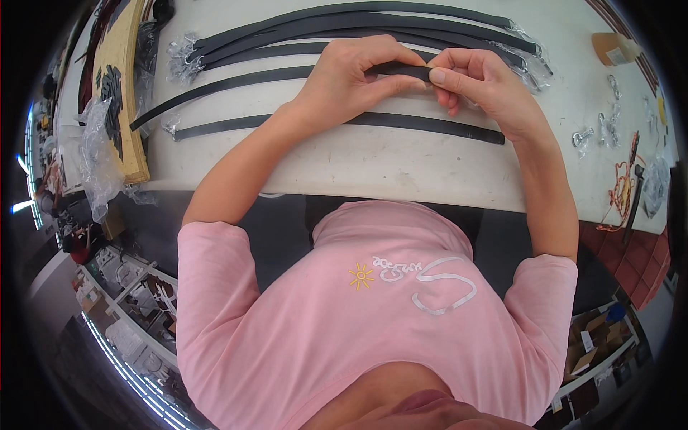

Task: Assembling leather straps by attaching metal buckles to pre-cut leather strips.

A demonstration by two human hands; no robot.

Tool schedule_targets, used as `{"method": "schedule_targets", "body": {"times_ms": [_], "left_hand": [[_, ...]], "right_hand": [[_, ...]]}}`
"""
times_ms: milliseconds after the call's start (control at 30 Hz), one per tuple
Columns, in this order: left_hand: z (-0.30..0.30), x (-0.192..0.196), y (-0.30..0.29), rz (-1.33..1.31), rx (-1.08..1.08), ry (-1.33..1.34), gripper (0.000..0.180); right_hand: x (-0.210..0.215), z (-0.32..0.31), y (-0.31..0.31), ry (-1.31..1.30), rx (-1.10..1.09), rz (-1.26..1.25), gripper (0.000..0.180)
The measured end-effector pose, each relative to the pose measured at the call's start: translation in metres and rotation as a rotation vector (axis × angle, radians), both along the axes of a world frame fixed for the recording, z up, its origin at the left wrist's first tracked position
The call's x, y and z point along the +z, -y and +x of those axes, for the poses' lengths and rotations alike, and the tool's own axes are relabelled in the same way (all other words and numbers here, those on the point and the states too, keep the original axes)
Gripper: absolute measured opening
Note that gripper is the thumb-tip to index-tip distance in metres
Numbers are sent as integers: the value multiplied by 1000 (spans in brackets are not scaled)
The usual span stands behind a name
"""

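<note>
A black strap (229, 84) runs from the left side of the white table (344, 168) up to my hands, its end bent between them. My left hand (347, 75) grips the strap close to that end, thumb and fingers closed around it. At the tip, my right hand (491, 82) pinches the strap end between thumb and fingers; whatever small part may sit there is hidden. Closer to me, a second black strap (437, 125) lies flat across the table. Beyond my hands is a pile of black straps (344, 25) with plastic-wrapped metal hardware at their ends.
On the left, a yellowish board (129, 57) carries small dark strips (112, 93) beside clear plastic wrap (97, 161). An amber bottle (613, 50) stands at far right. Nearer are metal clasps (582, 136), an orange cord (616, 193) and a black-handled tool (635, 190).
</note>
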State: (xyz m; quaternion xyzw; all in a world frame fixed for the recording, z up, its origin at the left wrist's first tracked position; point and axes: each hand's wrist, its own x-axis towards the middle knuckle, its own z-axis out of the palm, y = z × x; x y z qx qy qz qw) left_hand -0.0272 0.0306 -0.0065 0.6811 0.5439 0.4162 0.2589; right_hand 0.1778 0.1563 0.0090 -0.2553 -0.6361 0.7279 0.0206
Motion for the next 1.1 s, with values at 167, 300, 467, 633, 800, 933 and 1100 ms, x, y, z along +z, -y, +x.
{"method": "schedule_targets", "body": {"times_ms": [167, 300, 467, 633, 800, 933, 1100], "left_hand": [[1, -1, 0, 16, -3, 22, 24], [1, -2, 1, 14, 2, 25, 24], [3, 1, 2, 11, 2, 15, 24], [4, 1, 3, 12, 4, 27, 23], [6, 3, 3, 32, 4, 17, 24], [11, 5, 5, 80, -10, -33, 24], [4, 5, 4, -15, -5, 55, 23]], "right_hand": [[1, -1, 3, -2, -11, 12, 24], [2, -2, 4, 0, -10, 14, 24], [1, -2, 4, -20, -2, 4, 23], [2, -2, 4, -20, -4, -16, 20], [6, -1, 3, -32, -2, -38, 18], [2, 1, 3, 9, 21, -87, 18], [13, -1, 4, -1, 18, -148, 19]]}}
